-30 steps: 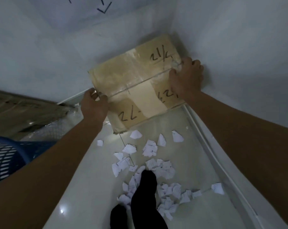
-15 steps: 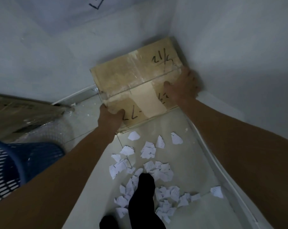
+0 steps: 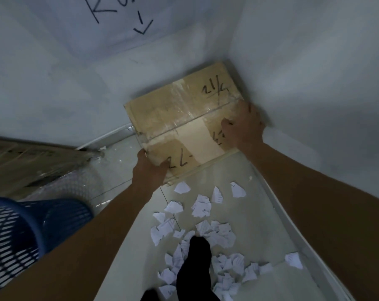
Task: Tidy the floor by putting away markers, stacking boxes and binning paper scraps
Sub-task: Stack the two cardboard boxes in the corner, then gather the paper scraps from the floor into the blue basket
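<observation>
This looks like a bare storage corner: a taped cardboard box (image 3: 180,118), numbered in marker, is where two white walls (image 3: 54,94) meet above a pale tiled floor (image 3: 245,177). Left of the box lie flattened cardboard (image 3: 25,164), bubble wrap (image 3: 75,185) and a blue mesh bin (image 3: 32,231). Above it is marker writing (image 3: 140,18) with an arrow, and below it are torn paper scraps (image 3: 201,206).
</observation>
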